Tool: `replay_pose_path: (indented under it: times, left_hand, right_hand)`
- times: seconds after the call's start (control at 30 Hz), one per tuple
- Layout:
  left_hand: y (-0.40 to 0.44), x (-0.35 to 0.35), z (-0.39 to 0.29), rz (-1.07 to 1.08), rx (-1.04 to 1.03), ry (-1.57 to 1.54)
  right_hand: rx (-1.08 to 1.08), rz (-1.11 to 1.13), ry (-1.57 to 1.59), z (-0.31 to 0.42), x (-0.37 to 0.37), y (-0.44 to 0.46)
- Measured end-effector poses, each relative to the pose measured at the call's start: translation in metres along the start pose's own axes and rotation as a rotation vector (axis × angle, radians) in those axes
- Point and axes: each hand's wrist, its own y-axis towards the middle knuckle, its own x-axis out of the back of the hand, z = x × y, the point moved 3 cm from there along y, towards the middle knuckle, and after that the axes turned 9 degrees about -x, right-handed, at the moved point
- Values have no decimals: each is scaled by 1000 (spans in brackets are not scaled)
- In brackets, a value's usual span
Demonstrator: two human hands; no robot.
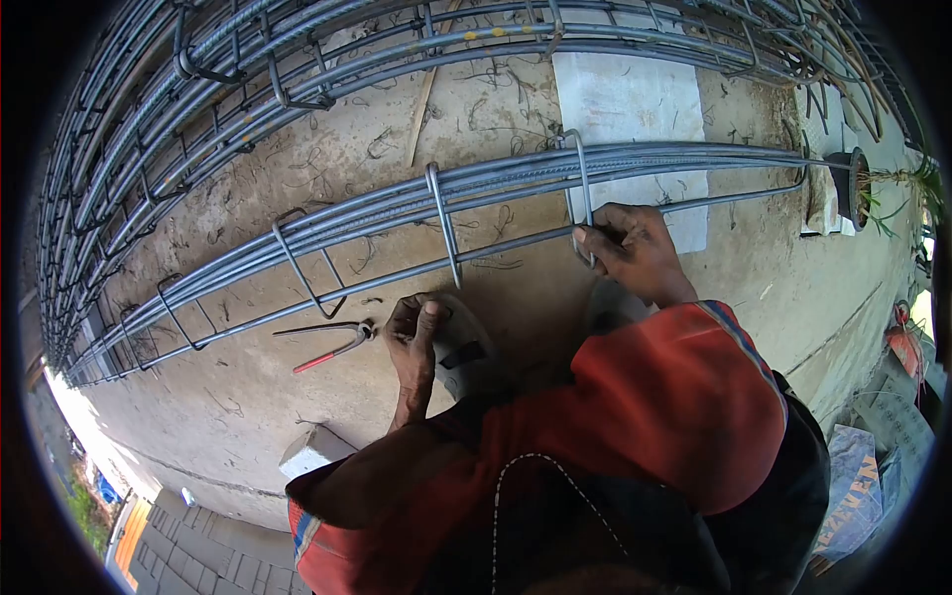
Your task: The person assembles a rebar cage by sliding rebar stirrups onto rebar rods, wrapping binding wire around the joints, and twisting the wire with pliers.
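A long bundle of steel rebar (496,183) crosses in front of me, with bent stirrups (443,223) hung around it. My right hand (638,256) pinches the lower end of one stirrup (582,178), close to the lowest bar. Nearer to me, my left hand (413,332) is held below that bar with its fingers curled in and the thumb against them. Anything between those fingers is too small to make out. Just left of it, pincers (347,342) with one red handle lie on the concrete floor, jaws toward the hand.
Assembled rebar cages (288,74) are stacked along the far side. A white sheet (635,99) lies beneath the bars, and scraps of wire litter the floor. A concrete block (315,451) sits front left. At right stand a potted plant (851,188) and a printed bag (848,486).
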Motion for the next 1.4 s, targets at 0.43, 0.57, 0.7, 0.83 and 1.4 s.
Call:
replay_pose_path:
  times: [0.43, 0.57, 0.7, 0.83, 1.4]
  left_hand:
    - [90, -150, 22, 111, 484, -1060]
    - [140, -159, 18, 36, 415, -1227]
    - [138, -162, 1, 253, 469, -1574]
    - [118, -170, -26, 437, 362, -1536]
    - [139, -175, -8, 659, 219, -1256]
  right_hand:
    - [104, -77, 38, -32, 33, -5]
    - [84, -41, 29, -22, 38, -7]
    - [160, -102, -8, -15, 49, -11]
    - [120, -207, -7, -9, 70, -20]
    - [172, -365, -147, -26, 98, -3]
